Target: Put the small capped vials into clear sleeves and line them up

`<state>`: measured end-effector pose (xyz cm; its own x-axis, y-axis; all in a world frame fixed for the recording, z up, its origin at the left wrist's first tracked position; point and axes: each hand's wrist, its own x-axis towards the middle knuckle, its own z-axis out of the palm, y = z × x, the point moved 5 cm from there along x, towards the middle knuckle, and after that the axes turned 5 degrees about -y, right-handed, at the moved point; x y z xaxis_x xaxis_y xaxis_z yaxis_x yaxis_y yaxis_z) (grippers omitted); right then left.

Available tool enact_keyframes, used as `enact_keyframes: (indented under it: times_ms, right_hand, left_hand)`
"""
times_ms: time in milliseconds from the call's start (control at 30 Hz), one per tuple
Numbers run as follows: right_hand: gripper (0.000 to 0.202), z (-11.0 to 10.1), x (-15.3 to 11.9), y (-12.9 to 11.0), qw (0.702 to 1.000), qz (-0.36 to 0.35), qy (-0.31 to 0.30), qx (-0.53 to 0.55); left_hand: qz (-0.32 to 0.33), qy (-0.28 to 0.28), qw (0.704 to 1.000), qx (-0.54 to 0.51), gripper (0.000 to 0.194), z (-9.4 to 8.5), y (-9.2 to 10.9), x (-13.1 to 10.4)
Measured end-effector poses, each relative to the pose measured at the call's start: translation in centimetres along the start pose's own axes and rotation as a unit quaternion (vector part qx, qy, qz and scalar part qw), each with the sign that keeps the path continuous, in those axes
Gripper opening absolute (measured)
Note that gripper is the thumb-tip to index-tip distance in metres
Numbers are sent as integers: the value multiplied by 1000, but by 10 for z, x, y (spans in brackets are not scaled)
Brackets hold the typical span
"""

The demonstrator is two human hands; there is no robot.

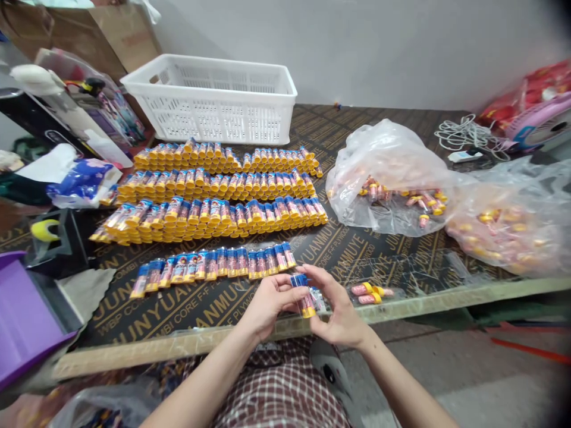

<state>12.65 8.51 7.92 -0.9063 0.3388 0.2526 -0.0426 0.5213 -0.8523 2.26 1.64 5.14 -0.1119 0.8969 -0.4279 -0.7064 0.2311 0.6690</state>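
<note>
The left hand and right hand are holding one small tube between them, near the bench's front edge; gold writing on the bench is saying "JUNYUANMUYE" and "CORE F-F PLYWOOD"; the tube's label is looking too blurry to read; cloudy bags are partly hiding pink-and-yellow pieces, maybe little sticks.

Far beyond the grip, the view is closed off by a plain grey wall, and light is softly spread across it. Closer now, ahead of the grip, a dark worktable is seen, stamped with gold lettering, fronted by a pale edge strip. Below, rightward of the grip, grey floor is glimpsed.
</note>
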Motion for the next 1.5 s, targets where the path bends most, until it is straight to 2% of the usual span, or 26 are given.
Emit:
enact_keyframes:
  times_ms: [300, 467, 533, 600, 633, 667, 767, 833, 933, 1067, 1167, 1233, 1333, 1400, 1500]
  right_hand:
    - [86, -1, -1, 0, 999, 5, 30, 30]
    - [85, 1, -4, 0, 999, 10, 26, 31]
    - [83, -5, 1, 1, 999, 4, 29, 16]
    - [82, -21, 14, 5, 998, -14, 54, -13]
    - [81, -32, 24, 9, 996, -27, 75, -30]
    - [81, -45, 37, 13, 993, -39, 98, -48]
    - [80, -79, 85, 33, 985, -47, 122, -116]
    - [79, -92, 117, 49, 983, -34, 98, -154]
    - [79, -95, 152, 66, 981, -26, 65, -183]
    - [79, -88, 165, 75, 972, -16, 33, -234]
    - [73, -101, 152, 83, 953, 28, 66, -296]
    - [62, -123, 134, 94, 926, 89, 126, -344]
    - [51, -165, 105, 115, 867, 196, 200, -413]
    - [46, -188, 94, 131, 833, 251, 204, -450]
    - [38, -212, 98, 151, 803, 292, 150, -498]
  left_hand:
    - [5, -4, 1000, 0, 45, 1, -3, 1]
    - [10, 5, 1000, 0, 45, 2, -4, 1]
    - [20, 18, 1000, 14, 43, 0, -5, 3]
    - [50, 52, 993, 95, 41, -5, -5, 6]
    - [74, 77, 979, 172, 39, -9, -4, 7]
    - [101, 103, 953, 266, 37, -12, -3, 8]
    - [141, 151, 825, 527, 27, -14, -3, 11]
    - [125, 150, 764, 615, 23, -14, -8, 14]
    - [108, 137, 728, 663, 16, -13, -12, 17]
    - [136, 134, 721, 666, 5, -12, -11, 18]
    - [159, 128, 724, 659, 13, -13, -11, 18]
    - [168, 120, 723, 659, 17, -14, -13, 19]
    - [185, 105, 717, 664, 21, -16, -16, 20]
    - [199, 97, 712, 667, 22, -17, -18, 21]
    - [209, 98, 707, 669, 20, -19, -20, 21]
